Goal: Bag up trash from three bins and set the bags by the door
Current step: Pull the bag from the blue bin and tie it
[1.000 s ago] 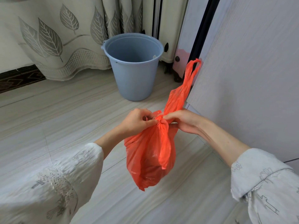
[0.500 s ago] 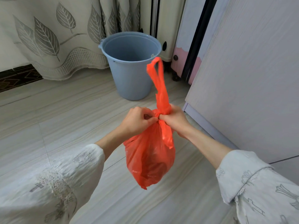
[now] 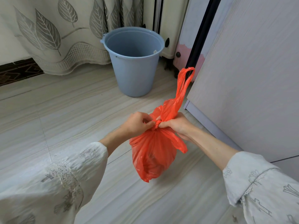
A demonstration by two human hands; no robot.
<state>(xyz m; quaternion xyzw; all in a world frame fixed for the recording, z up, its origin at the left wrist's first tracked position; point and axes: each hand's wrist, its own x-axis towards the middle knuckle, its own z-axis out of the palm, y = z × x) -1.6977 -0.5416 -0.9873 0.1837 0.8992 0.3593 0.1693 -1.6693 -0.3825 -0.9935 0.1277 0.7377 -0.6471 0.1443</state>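
An orange plastic trash bag (image 3: 152,152) hangs in mid-air above the floor, full and bunched at its neck into a knot. My left hand (image 3: 137,123) pinches the knot from the left. My right hand (image 3: 176,125) grips the neck from the right. One long bag handle (image 3: 184,84) sticks up and to the right, and a second flap hangs down under my right wrist. Behind the bag stands a pale blue plastic bin (image 3: 134,62), upright, with nothing visible inside it.
A grey wood-grain cabinet panel (image 3: 252,78) fills the right side, close to my right arm. A leaf-patterned curtain (image 3: 53,33) hangs along the back wall down to the floor. Pale tiled floor (image 3: 64,110) stretches to the left and below.
The long handle has swung from straight up, over the bin, to up and right toward the cabinet. Both hands have stayed on the bag's neck at the knot.
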